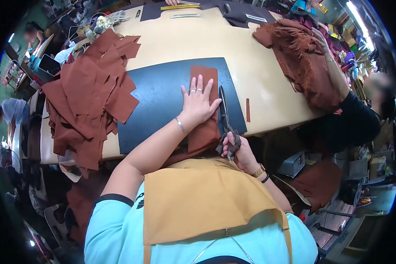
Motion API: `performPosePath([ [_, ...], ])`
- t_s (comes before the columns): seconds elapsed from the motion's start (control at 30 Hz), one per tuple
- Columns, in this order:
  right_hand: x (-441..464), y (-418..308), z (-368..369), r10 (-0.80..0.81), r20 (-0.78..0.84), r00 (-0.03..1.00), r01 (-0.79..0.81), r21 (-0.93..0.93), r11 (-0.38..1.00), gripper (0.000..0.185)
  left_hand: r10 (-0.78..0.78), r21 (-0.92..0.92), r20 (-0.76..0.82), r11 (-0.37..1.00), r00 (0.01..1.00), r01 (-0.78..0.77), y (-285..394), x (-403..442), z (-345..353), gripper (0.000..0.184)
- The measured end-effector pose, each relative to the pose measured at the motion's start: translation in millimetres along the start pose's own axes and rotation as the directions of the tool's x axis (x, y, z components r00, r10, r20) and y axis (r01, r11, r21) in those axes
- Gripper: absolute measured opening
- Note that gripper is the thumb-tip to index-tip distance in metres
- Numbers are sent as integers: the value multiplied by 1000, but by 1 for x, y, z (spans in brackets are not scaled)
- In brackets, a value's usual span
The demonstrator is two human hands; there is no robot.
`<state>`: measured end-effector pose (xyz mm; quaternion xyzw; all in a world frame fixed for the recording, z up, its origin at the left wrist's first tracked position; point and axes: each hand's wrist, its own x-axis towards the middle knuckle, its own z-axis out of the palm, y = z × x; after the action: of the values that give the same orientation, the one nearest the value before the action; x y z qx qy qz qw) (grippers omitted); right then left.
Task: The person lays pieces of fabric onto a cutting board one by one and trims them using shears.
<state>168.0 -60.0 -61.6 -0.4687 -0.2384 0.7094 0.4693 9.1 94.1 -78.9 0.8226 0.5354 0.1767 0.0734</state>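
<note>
My left hand (198, 99) lies flat with its fingers spread on a folded rust-brown cloth (203, 136), pressing it against a dark mat (158, 97). The cloth runs down over the table's front edge toward my apron. In my right hand (242, 154) are large scissors (224, 110) with cloth-wrapped handles. Their blades point away from me along the right edge of the cloth, and look closed or nearly so. A thin brown strip (248, 110) lies on the table right of the mat.
A heap of brown cloth pieces (88, 83) covers the table's left side. At the right, a co-worker's arm (336, 75) reaches onto a bundle of frayed brown cloth (295, 57). Dark fabric (246, 15) and a ruler (180, 7) lie at the far edge.
</note>
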Motion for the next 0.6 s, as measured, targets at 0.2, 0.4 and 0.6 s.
performPosePath([
  [0.2, -19, -18, -53, 110, 197, 974, -102, -51, 993, 50, 283, -28, 216, 958, 934, -284, -30, -16, -23, 52],
  [0.4, -31, -45, -79, 222, 218, 950, -156, -286, 946, 45, 503, -135, 393, 860, 770, -492, -58, -46, -62, 53],
  [0.6, -27, -69, -63, 237, 156, 959, -149, -434, 889, 39, 534, -118, 419, 834, 734, -540, -64, -56, -68, 59],
])
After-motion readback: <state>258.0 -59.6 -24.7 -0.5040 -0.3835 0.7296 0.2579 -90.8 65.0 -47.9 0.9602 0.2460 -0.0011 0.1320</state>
